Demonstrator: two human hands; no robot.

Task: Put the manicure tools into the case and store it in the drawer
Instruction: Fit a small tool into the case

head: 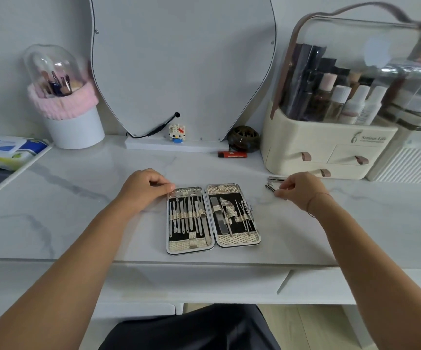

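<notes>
**Case open, clippers still outside**

Your left hand (145, 188), fingers curled, rests at the top-left corner of the open manicure case (213, 218), whose two halves hold metal tools under straps. Your right hand (299, 189) pinches a nail clipper (271, 187) on the marble tabletop (78, 198), beside a cream organizer (318, 152) holding bottles.

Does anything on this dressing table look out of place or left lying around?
Yes: metal nail clippers lie loose on the table, right of the open case, at the right hand fingertips. An orange lighter also lies loose near the mirror.
</notes>
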